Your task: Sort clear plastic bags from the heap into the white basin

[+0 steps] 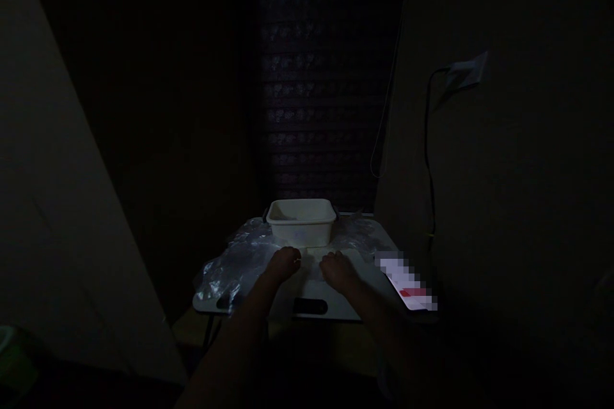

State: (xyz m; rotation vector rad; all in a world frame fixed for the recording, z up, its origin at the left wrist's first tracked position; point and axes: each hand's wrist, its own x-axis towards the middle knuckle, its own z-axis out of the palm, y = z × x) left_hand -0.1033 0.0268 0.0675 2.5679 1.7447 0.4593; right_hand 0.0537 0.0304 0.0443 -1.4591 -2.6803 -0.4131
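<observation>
My left hand [285,263] is closed, its fingers curled in at the front middle of a small white table [348,314]. A short gap to the right, my right hand [337,270] is also closed, knuckles up. Between them stretches a faint, see-through clear plastic bag [311,268], which both hands seem to pinch; its edges are hard to make out in the dim light. Just beyond my hands stands a white plastic tub [302,230] with dark handles at its sides. Its contents are too dark to name.
Crumpled clear plastic [220,275] covers the table's left side, and more clear plastic [357,233] lies at the back right. A lit phone [407,284] rests at the right edge. A cable [426,140] hangs from a wall socket [465,73]. Behind is a dark blind [307,115].
</observation>
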